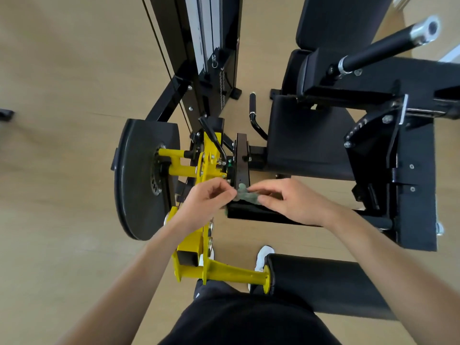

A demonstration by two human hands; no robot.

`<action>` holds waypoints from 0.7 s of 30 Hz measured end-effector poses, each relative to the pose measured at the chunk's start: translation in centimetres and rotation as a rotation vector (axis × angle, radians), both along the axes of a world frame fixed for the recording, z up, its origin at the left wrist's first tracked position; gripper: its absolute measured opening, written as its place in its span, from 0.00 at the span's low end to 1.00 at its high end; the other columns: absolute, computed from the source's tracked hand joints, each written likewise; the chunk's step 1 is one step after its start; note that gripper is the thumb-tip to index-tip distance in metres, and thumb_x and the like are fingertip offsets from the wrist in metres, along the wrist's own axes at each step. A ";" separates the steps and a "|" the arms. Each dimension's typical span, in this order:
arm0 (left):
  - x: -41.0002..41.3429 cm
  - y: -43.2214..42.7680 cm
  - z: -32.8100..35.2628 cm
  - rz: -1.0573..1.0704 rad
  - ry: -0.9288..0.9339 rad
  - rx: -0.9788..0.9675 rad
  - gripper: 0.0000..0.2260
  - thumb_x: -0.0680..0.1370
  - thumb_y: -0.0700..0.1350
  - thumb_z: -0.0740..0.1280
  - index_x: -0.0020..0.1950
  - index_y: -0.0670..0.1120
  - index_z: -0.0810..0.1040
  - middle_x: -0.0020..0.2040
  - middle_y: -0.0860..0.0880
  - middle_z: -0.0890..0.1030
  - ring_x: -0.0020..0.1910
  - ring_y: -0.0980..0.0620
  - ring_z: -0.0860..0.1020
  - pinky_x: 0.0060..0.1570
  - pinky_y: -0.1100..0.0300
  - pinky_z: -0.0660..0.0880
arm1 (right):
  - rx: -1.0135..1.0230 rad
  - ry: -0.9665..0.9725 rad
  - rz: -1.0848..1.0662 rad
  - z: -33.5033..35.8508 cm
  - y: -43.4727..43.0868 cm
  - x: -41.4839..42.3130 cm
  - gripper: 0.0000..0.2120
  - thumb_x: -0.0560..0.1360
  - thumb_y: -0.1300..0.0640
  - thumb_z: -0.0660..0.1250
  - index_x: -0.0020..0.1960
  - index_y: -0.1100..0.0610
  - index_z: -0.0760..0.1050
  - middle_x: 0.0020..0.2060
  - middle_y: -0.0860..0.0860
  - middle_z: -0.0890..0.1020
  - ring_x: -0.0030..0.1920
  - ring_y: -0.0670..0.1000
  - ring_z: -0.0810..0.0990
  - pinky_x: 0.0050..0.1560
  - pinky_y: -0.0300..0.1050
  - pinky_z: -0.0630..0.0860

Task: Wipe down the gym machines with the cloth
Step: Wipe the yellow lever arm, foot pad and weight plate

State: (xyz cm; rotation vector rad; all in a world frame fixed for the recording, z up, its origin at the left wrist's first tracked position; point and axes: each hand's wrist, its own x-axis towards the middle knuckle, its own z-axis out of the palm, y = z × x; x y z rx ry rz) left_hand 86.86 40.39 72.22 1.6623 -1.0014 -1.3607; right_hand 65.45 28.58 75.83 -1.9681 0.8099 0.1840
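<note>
Head view: left grip [209, 199] and right grip [295, 202] both pinching small green cloth [245, 195], bunched between them over black frame bar [249, 213], right of yellow lever [206, 168]. Likely refolding for fresh face before wiping.

Small crumpled grey-green cloth [245, 194] above the black-and-yellow gym machine [308, 143], pinched between both hands.

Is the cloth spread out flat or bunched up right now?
Bunched up. The green cloth is a small crumpled wad pinched between the left hand and right hand, not laid flat.
</note>
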 end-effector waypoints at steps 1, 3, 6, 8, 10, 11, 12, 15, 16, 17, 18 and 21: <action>0.3 -0.5 0.0 -0.010 0.025 0.030 0.08 0.81 0.44 0.69 0.42 0.48 0.81 0.38 0.53 0.81 0.40 0.54 0.78 0.46 0.53 0.78 | 0.015 0.039 0.049 -0.3 -0.5 0.5 0.16 0.83 0.51 0.63 0.70 0.46 0.76 0.59 0.40 0.82 0.55 0.36 0.78 0.53 0.32 0.72; 0.9 -1.6 -0.1 -0.038 0.070 0.088 0.09 0.80 0.42 0.70 0.39 0.45 0.81 0.36 0.53 0.81 0.39 0.57 0.80 0.44 0.61 0.80 | 0.098 0.090 0.094 -0.9 -1.9 1.3 0.15 0.83 0.52 0.64 0.68 0.48 0.78 0.59 0.40 0.83 0.56 0.38 0.79 0.55 0.34 0.72; 1.6 -3.3 -0.5 -0.123 0.089 0.185 0.11 0.79 0.40 0.72 0.36 0.42 0.78 0.30 0.56 0.78 0.32 0.62 0.78 0.37 0.70 0.76 | 0.267 0.140 0.156 -1.8 -4.2 1.9 0.13 0.82 0.52 0.65 0.64 0.48 0.81 0.47 0.33 0.84 0.51 0.37 0.80 0.50 0.31 0.72; 2.0 -4.2 -1.0 -0.205 0.055 0.226 0.12 0.78 0.39 0.73 0.35 0.42 0.77 0.30 0.55 0.79 0.35 0.58 0.82 0.39 0.68 0.76 | 0.349 0.161 0.196 -2.7 -5.3 2.2 0.12 0.82 0.52 0.65 0.62 0.48 0.82 0.47 0.35 0.84 0.51 0.39 0.81 0.54 0.36 0.73; 2.4 -5.0 -1.6 -0.282 0.027 0.260 0.10 0.77 0.39 0.74 0.36 0.42 0.79 0.37 0.48 0.84 0.49 0.51 0.85 0.46 0.61 0.80 | 0.436 0.178 0.207 -3.9 -6.0 2.3 0.12 0.82 0.53 0.64 0.63 0.48 0.82 0.52 0.41 0.85 0.54 0.42 0.81 0.61 0.42 0.75; 2.5 -5.3 -1.9 -0.317 0.024 0.268 0.08 0.76 0.38 0.74 0.38 0.42 0.80 0.43 0.45 0.85 0.53 0.49 0.84 0.50 0.58 0.82 | 0.474 0.186 0.214 -4.5 -6.2 2.3 0.13 0.83 0.54 0.64 0.64 0.48 0.81 0.53 0.42 0.85 0.55 0.43 0.81 0.63 0.43 0.75; 2.7 -5.6 -2.2 -0.348 0.026 0.270 0.06 0.76 0.38 0.74 0.40 0.42 0.81 0.47 0.43 0.86 0.55 0.47 0.84 0.54 0.55 0.82 | 0.496 0.195 0.232 -5.0 -6.3 2.3 0.13 0.83 0.54 0.64 0.64 0.46 0.81 0.53 0.40 0.85 0.55 0.42 0.80 0.62 0.43 0.74; 3.3 -6.2 -3.1 -0.435 0.049 0.277 0.04 0.76 0.37 0.75 0.49 0.43 0.83 0.50 0.45 0.85 0.53 0.49 0.84 0.56 0.55 0.81 | 0.515 0.229 0.302 -6.6 -6.3 2.2 0.15 0.83 0.52 0.62 0.68 0.42 0.77 0.57 0.38 0.83 0.59 0.41 0.78 0.67 0.46 0.71; 3.4 -6.5 -3.4 -0.463 0.056 0.288 0.06 0.76 0.37 0.74 0.52 0.44 0.83 0.51 0.47 0.85 0.53 0.51 0.84 0.56 0.57 0.81 | 0.531 0.228 0.313 -7.1 -6.2 2.2 0.16 0.84 0.52 0.61 0.70 0.42 0.75 0.61 0.40 0.82 0.62 0.42 0.77 0.69 0.47 0.70; 3.4 -6.8 -3.7 -0.503 0.037 0.293 0.08 0.77 0.38 0.74 0.54 0.45 0.83 0.52 0.48 0.85 0.54 0.53 0.84 0.56 0.60 0.81 | 0.548 0.221 0.322 -7.7 -6.1 2.2 0.16 0.84 0.51 0.61 0.71 0.42 0.74 0.63 0.42 0.80 0.63 0.42 0.76 0.71 0.46 0.69; 3.3 -7.2 -4.1 -0.550 -0.011 0.292 0.09 0.77 0.39 0.74 0.55 0.47 0.83 0.53 0.49 0.85 0.54 0.55 0.83 0.57 0.61 0.80 | 0.550 0.212 0.335 -8.2 -6.1 2.2 0.17 0.84 0.51 0.60 0.71 0.43 0.74 0.64 0.43 0.79 0.64 0.42 0.75 0.71 0.45 0.68; 2.8 -8.1 -5.2 -0.662 -0.196 0.283 0.10 0.77 0.41 0.74 0.57 0.51 0.84 0.52 0.53 0.84 0.52 0.58 0.83 0.53 0.64 0.80 | 0.468 0.223 0.425 -9.5 -6.1 2.4 0.19 0.85 0.47 0.56 0.75 0.45 0.70 0.73 0.47 0.69 0.73 0.47 0.66 0.75 0.44 0.60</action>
